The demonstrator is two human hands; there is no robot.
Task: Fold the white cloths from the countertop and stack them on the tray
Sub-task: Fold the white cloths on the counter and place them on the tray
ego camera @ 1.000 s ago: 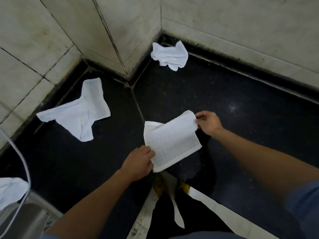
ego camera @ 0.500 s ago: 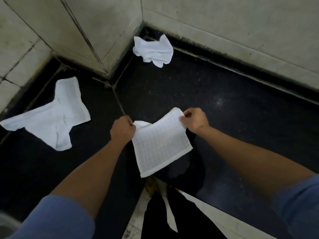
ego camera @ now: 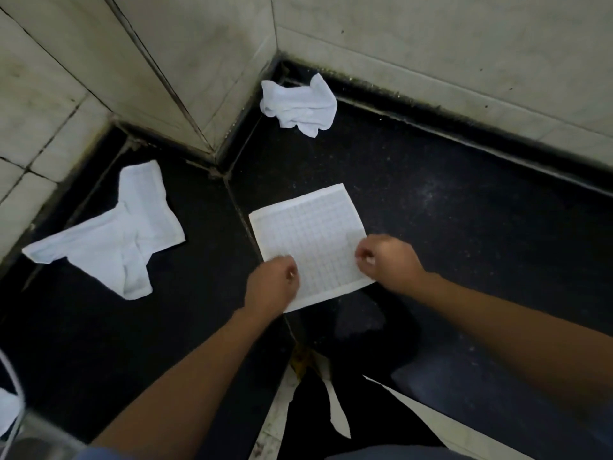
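Both hands were down on it! The left hand [ego camera: 273, 287] had its fingers curled tight over the near left corner of the white square grid-woven cloth [ego camera: 308, 237]. The right hand [ego camera: 388, 262] was bunched the same way on the near right edge, thumb and fingers closed on the fabric, with the very corner poking out just beneath the wrist. Motion blur smeared both fists, so how much cloth each had pinched could not be told.

From the two grips the cloth ran away flat and spread on the black speckled stone countertop [ego camera: 464, 247], its far edge well beyond the knuckles. Its left edge lay just beside a seam in the counter.

Out past the left hand, well apart from it, a rumpled white cloth [ego camera: 109, 234] sprawled half open on the same dark surface, near the wall. Far beyond both grips a crumpled white cloth [ego camera: 298, 106] sat in a heap, tucked into the corner where the pale tiled walls [ego camera: 431, 44] met. Back behind the left forearm, at the lower left edge, a scrap of white fabric [ego camera: 6, 410] showed beside a thin white cord [ego camera: 15, 380]. What it rested on was too blurred to tell.
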